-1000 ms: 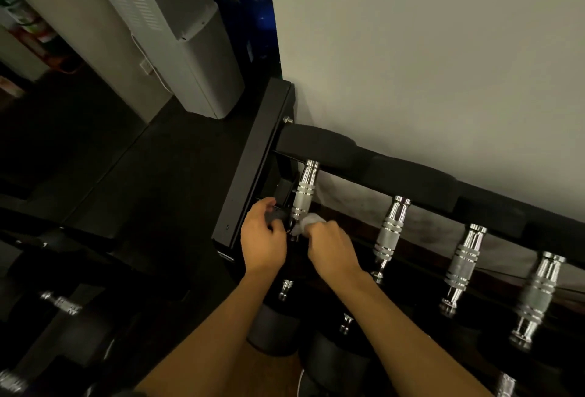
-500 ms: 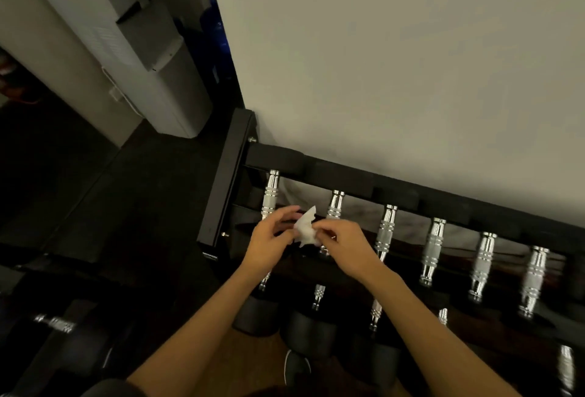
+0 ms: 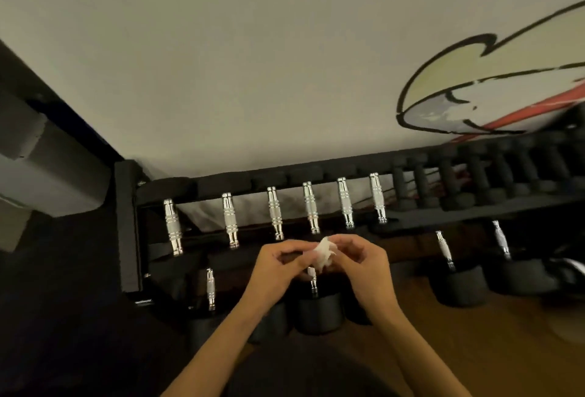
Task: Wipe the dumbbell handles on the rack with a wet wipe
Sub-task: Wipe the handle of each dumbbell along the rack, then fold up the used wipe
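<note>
While both hands pinch the crumpled wet wipe [image 3: 323,253] between fingertips, left hand [image 3: 277,268] and right hand [image 3: 362,265] sit just near of the fourth dumbbell handle [image 3: 311,206], equally close to it. Its long axis runs near-to-far on the rack [image 3: 126,222]. A second ago the wipe rubbed the leftmost handle [image 3: 172,227].

Crumpled white wet wipe [image 3: 323,253], clear of the chrome dumbbell handles [image 3: 310,206] in a row on the black rack [image 3: 128,225].

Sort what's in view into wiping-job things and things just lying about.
Job: wet wipe, pinched by left hand and right hand; chrome dumbbell handles; rack.
Lying about: all-black dumbbells on the right, wall painting, grey unit at left.
</note>
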Action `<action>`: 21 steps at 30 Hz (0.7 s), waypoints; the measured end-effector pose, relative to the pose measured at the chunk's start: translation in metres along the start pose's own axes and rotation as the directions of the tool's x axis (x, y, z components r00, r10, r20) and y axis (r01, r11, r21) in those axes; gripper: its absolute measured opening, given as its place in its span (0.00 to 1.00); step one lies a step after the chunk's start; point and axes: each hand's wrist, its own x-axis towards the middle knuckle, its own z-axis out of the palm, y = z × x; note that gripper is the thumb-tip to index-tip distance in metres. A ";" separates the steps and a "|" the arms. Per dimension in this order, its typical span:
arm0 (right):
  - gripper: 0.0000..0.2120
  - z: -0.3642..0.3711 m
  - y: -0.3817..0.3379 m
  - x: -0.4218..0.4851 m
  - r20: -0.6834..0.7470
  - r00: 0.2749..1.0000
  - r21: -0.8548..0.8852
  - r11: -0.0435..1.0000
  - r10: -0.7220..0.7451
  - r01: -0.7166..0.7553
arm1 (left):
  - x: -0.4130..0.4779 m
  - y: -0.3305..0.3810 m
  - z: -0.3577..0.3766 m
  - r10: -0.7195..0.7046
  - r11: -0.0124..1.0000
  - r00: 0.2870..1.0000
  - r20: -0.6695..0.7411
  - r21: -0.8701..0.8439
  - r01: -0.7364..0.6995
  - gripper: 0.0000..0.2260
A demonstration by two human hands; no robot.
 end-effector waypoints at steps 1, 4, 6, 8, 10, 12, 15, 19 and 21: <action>0.08 -0.020 0.002 -0.015 -0.030 0.999 0.003 1.000 -0.030 0.030 | -0.001 0.002 0.021 -0.001 1.000 1.000 0.014 0.021 0.000 0.05; 0.09 -0.085 0.011 -0.057 -0.084 0.986 -0.052 0.989 -0.143 0.139 | -0.009 0.006 0.089 -0.015 0.992 0.993 0.113 0.125 0.000 0.07; 0.09 -0.131 0.018 -0.087 -0.109 0.971 -0.101 0.974 -0.214 0.204 | -0.017 0.005 0.136 -0.026 0.980 0.980 0.195 0.196 -0.013 0.08; 0.10 -0.177 0.023 -0.114 -0.154 0.954 -0.137 0.962 -0.258 0.238 | -0.028 0.002 0.183 -0.029 0.967 0.972 0.233 0.253 -0.031 0.07; 0.12 -0.226 0.030 -0.143 -0.221 0.933 -0.188 0.952 -0.282 0.243 | -0.044 -0.004 0.238 -0.029 0.953 0.965 0.260 0.298 -0.052 0.09; 0.13 -0.270 0.041 -0.167 -0.290 0.911 -0.264 0.940 -0.293 0.218 | -0.062 -0.012 0.290 -0.048 0.950 0.952 0.302 0.309 -0.050 0.08; 0.10 -0.330 0.060 -0.197 -0.404 0.880 -0.300 0.945 -0.251 0.132 | -0.088 -0.022 0.360 -0.125 0.945 0.920 0.370 0.326 -0.003 0.05; 0.07 -0.405 0.084 -0.245 -0.539 0.825 -0.277 0.961 -0.170 0.016 | -0.123 -0.033 0.450 -0.180 0.955 0.858 0.481 0.295 0.035 0.06; 0.08 -0.428 0.090 -0.257 -0.583 0.800 -0.259 0.966 -0.144 -0.015 | -0.129 -0.035 0.480 -0.183 0.951 0.840 0.510 0.309 0.019 0.07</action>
